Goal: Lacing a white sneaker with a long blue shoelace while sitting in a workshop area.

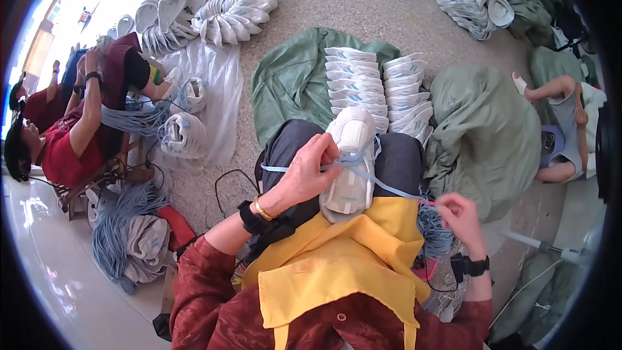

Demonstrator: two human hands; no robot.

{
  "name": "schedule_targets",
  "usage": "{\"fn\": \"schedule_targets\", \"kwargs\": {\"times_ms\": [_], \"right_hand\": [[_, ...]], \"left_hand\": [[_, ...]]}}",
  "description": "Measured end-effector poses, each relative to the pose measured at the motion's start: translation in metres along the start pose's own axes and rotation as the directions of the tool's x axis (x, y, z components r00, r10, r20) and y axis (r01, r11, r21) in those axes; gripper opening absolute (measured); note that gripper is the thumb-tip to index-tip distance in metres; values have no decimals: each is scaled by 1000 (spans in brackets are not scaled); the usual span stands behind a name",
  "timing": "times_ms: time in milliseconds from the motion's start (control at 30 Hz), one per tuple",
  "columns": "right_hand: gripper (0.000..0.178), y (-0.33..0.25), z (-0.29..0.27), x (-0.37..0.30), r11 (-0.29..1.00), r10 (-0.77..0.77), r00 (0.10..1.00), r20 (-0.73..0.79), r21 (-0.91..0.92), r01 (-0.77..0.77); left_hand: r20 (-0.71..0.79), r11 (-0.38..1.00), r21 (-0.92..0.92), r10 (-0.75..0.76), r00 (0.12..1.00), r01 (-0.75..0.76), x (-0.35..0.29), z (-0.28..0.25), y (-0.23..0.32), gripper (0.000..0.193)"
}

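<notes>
A white shoe upper [348, 192] lies on my lap, its rounded toe pointing away from me. Light blue shoelace [389, 188] crosses its middle and trails out to both sides. My left hand [312, 167] is closed at the upper's left side, fingers pinching the lace where it crosses. Off to the right, my right hand [459, 215] is raised with its fingers pinched on the lace's far end, which stretches from the upper toward it. Beneath that hand hangs a bundle of blue laces [435, 233], partly hidden by my yellow apron [337, 266].
Two stacks of white uppers [353, 81] stand ahead on green cloth [285, 84]. A large green sack [483, 136] bulges at the right. Co-workers sit left [68, 133] and right [570, 123]. More uppers [236, 11] and lace bundles [123, 227] lie on the left.
</notes>
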State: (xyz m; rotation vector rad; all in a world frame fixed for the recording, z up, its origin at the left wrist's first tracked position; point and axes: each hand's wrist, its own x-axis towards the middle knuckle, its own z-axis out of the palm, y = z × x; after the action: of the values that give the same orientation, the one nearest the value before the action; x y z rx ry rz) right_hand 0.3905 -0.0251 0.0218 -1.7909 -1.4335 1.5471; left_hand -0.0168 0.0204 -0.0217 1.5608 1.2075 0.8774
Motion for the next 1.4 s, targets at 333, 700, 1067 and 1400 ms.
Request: {"fn": "schedule_targets", "kwargs": {"times_ms": [333,700,1067,1400], "right_hand": [[20,-122,129,96,411,-805,523,279,-374,832],[17,-108,135,85,275,-683,584,439,-586,762],[15,-102,124,84,340,-734,636,236,-684,645],[14,-102,136,96,401,-760,643,95,-711,578]], "left_hand": [[-23,992,-6,-130,991,130,-10,3,5,17],[-18,988,-58,-144,989,143,-11,0,1,17],[224,829,-306,-416,881,469,-37,-49,22,16],[37,761,-319,-585,810,564,-124,-144,37,16]]}}
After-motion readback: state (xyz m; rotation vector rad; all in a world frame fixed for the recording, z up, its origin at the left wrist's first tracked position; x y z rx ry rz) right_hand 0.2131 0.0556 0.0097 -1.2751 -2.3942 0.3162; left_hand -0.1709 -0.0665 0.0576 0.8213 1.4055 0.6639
